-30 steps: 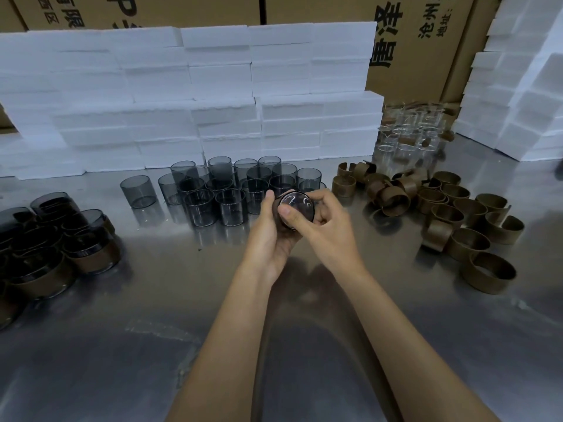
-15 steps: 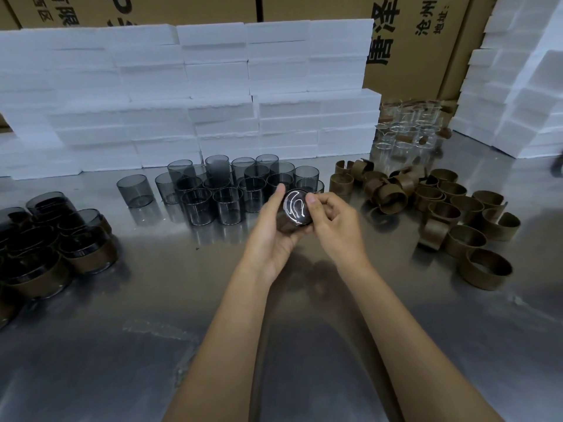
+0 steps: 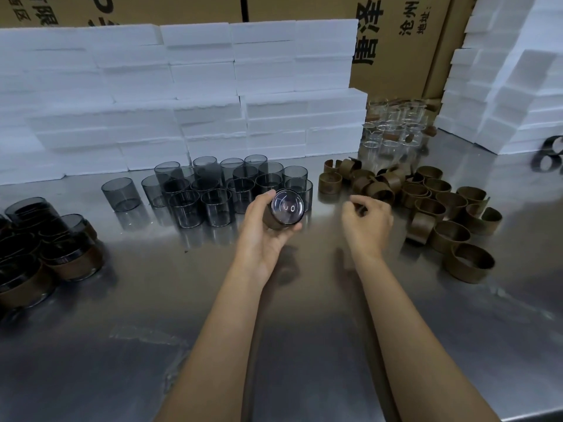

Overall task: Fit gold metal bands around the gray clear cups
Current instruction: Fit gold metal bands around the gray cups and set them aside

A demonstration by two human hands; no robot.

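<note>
Head view, looking down on a shiny metal table. At centre the left hand grips 1 gray clear cup lying on its side in the palm, thumb over the top and fingers curled under it, the round glossy base turned toward the camera. A gold metal band sits around that cup's wall, showing as a brown sleeve just behind the base.

Apart from it on the right, the right hand hangs above the table with fingers loosely curled and holding nothing; it is just beside the near edge of the heap of loose bands, which spreads over the right side of the table, some bands standing and others tipped.

Behind the left hand stands a cluster of bare gray cups, upright and packed close, with 1 cup set a little apart on the left. At the far left edge sit finished cups, dark with gold bands around their lower parts, crowded together.

Farther back on the right a group of colourless clear glasses stands near the wall. White foam blocks are stacked along the back and again at the right, with brown cardboard boxes printed with black characters behind them.
</note>
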